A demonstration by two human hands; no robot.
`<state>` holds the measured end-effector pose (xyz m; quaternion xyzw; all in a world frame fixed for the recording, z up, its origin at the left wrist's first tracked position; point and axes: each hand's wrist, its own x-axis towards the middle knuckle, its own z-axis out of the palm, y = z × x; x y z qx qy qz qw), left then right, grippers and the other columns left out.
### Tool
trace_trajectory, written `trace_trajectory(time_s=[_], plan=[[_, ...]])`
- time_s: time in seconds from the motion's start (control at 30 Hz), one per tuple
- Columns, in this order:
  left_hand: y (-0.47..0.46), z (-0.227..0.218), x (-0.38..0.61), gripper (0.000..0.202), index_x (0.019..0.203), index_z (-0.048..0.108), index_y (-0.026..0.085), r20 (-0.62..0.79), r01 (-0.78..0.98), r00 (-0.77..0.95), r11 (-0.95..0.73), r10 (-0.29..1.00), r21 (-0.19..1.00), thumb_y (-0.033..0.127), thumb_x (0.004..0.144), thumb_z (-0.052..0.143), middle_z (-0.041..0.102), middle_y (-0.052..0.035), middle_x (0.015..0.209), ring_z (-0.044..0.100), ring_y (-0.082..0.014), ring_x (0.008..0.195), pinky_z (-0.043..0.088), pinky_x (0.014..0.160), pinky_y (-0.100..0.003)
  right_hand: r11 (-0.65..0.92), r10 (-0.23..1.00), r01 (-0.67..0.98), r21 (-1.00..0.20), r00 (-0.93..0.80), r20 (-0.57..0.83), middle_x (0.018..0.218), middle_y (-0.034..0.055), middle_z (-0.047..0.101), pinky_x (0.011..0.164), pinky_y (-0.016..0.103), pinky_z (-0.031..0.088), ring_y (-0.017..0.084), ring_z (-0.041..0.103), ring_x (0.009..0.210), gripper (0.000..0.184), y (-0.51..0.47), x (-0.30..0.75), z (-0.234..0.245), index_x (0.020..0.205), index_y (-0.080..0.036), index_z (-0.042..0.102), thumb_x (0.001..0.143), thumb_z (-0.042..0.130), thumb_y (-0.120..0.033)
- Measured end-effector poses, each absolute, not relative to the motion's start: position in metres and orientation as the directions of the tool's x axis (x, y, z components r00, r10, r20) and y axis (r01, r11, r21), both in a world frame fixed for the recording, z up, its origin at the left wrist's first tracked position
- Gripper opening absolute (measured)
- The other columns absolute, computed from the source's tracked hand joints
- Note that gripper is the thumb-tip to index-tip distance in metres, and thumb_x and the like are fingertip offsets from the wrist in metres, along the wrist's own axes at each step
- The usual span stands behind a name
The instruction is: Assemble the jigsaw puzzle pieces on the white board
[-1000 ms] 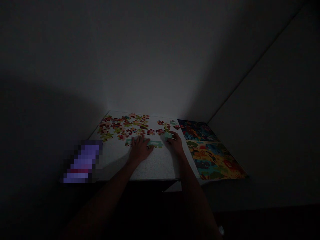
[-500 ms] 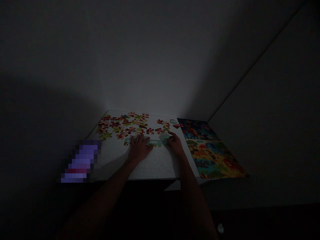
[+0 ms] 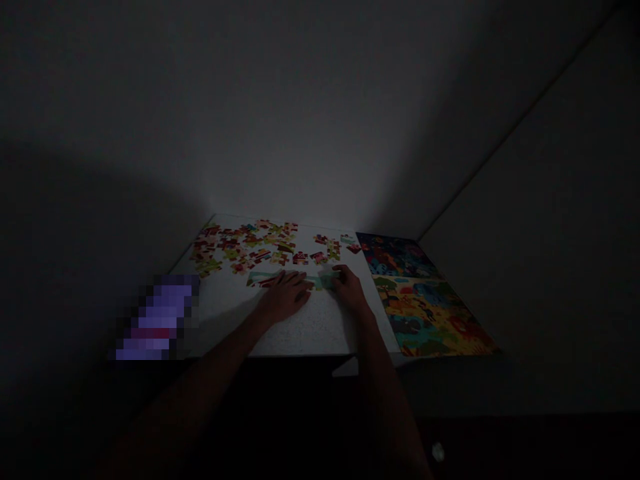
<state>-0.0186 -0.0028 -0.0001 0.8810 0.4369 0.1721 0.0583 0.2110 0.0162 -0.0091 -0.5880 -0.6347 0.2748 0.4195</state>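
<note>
A joined strip of pale green puzzle pieces lies across the white tabletop. My left hand rests flat over the middle of this strip, fingers stretched out and covering part of it. At the strip's right end, my right hand has its thumb and fingers on a pale green puzzle piece. That piece lies against the strip; whether it is locked in cannot be seen in the dim light. Just beyond the hands are several loose puzzle pieces.
A heap of loose red, green and pink pieces covers the far left. Two finished picture puzzles, a dark one and a yellow animal one, lie at the right. A blurred purple object is at the left edge. Behind rises a wall.
My left hand has slid right along the strip, uncovering its left end. The pale green piece under my right hand now sits against the strip's right end.
</note>
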Motion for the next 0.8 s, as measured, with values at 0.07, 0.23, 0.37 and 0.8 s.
trace_trajectory(time_s=[0.07, 0.23, 0.37, 0.8], plan=[[-0.003, 0.0, -0.019, 0.036, 0.127, 0.063, 0.028, 0.249, 0.749, 0.56, -0.611, 0.791, 0.256, 0.035, 0.1, 0.042, 0.053, -0.0058, 0.146, 0.045, -0.0249, 0.137, 0.027, 0.118, -0.054, 0.179, 0.967, 0.58, -0.795, 0.046, 0.251, 0.082, 0.0012, 0.06, 0.068, 0.029, 0.044, 0.017, 0.053, 0.073, 0.034, 0.016, 0.212, -0.011, 0.103, -0.019, 0.062, 0.073, 0.054, -0.029], [-0.003, 0.0, -0.019, 0.035, 0.126, 0.063, 0.028, 0.245, 0.752, 0.555, -0.605, 0.795, 0.26, 0.037, 0.1, 0.041, 0.053, -0.0051, 0.146, 0.044, -0.0244, 0.137, 0.027, 0.118, -0.053, 0.195, 0.96, 0.67, -0.716, 0.019, 0.279, 0.091, 0.0046, 0.059, 0.078, 0.033, 0.045, 0.019, 0.054, 0.082, 0.031, 0.019, 0.215, -0.017, 0.1, -0.018, 0.065, 0.072, 0.056, -0.027], [-0.002, -0.002, -0.019, 0.035, 0.126, 0.063, 0.029, 0.259, 0.75, 0.55, -0.606, 0.794, 0.267, 0.037, 0.099, 0.042, 0.054, -0.0042, 0.145, 0.045, -0.0239, 0.136, 0.026, 0.118, -0.052, 0.184, 0.961, 0.702, -0.688, 0.018, 0.276, 0.094, 0.0055, 0.058, 0.081, 0.034, 0.046, 0.019, 0.054, 0.084, 0.027, 0.02, 0.214, -0.02, 0.1, -0.018, 0.065, 0.076, 0.056, -0.027], [0.0, -0.007, -0.02, 0.033, 0.123, 0.065, 0.03, 0.31, 0.732, 0.543, -0.621, 0.781, 0.281, 0.035, 0.098, 0.044, 0.058, -0.0036, 0.14, 0.047, -0.0227, 0.133, 0.027, 0.117, -0.048, 0.199, 0.952, 0.764, -0.613, -0.004, 0.305, 0.096, 0.0083, 0.059, 0.092, 0.036, 0.044, 0.022, 0.055, 0.093, 0.02, 0.021, 0.211, -0.022, 0.095, -0.017, 0.069, 0.079, 0.059, -0.024]])
